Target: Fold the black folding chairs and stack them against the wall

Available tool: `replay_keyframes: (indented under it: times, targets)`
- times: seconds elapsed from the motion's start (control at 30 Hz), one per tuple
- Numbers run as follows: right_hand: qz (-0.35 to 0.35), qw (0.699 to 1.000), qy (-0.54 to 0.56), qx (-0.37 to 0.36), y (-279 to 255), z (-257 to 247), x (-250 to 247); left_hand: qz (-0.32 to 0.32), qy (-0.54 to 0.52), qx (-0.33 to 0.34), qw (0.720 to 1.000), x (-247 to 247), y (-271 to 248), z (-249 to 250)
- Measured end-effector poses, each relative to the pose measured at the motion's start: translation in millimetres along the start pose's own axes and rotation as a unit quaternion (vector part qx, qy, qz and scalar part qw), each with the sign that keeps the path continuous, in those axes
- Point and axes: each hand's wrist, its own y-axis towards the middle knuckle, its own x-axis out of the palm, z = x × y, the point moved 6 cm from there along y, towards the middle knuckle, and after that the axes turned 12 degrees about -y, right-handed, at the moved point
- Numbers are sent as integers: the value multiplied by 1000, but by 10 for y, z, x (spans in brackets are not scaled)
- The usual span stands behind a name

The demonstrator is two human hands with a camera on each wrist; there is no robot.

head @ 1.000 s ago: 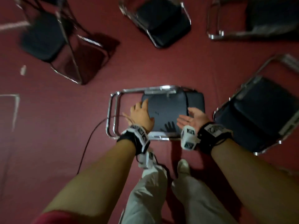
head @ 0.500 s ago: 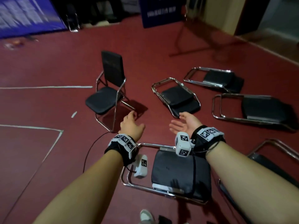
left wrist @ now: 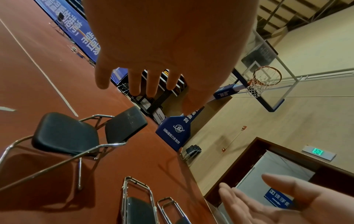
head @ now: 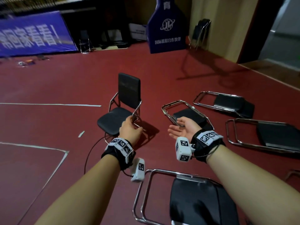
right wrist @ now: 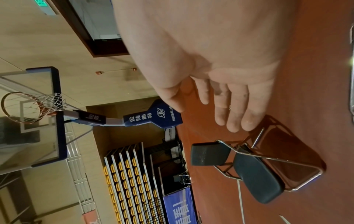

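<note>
From the head view, the one open folding chair (head: 121, 111) stands on the red floor (head: 48, 82) just ahead, with folded chairs (head: 201, 200) lying flat nearby; to fold it well, grab the frame with both hands and push the seat up. In the left wrist view, the left hand (left wrist: 162, 50) has spread fingers and holds nothing. In the right wrist view, the right hand (right wrist: 220, 72) is flat, wide and empty too.

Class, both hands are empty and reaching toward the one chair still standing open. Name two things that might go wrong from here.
1. Folded chairs lie flat around the person's feet, one right below the arms: a likely trip hazard.
2. The open chair has crossing chrome legs; the left hand or right hand might get pinched as it folds.
</note>
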Motion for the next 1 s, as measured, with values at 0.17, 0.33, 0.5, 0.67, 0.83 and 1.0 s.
replay_keyframes:
  times: [0.17,0.33,0.5,0.67,0.83,1.0]
  targets:
    - [1,1000,-8,8,311,126,1176,-7,-19,-18,1000,-927,540,-498]
    - [-21,999,-18,23,556,253,2088,8,-2,-19,1000,-1607,998,-938]
    - [-6,999,-26,29,873,248,2536,-6,-15,-26,1000,-1887,1364,-1244]
    - [2,999,-19,38,1323,117,2901,-20,-24,-34,999,-2071,1803,-1426]
    - [-11,999,-14,48,2018,-122,3388,-18,-40,-43,998,-2255,2561,-1607]
    - [-11,999,-2,49,2961,-516,3764,-21,-26,-36,999,-2287,3690,-1652]
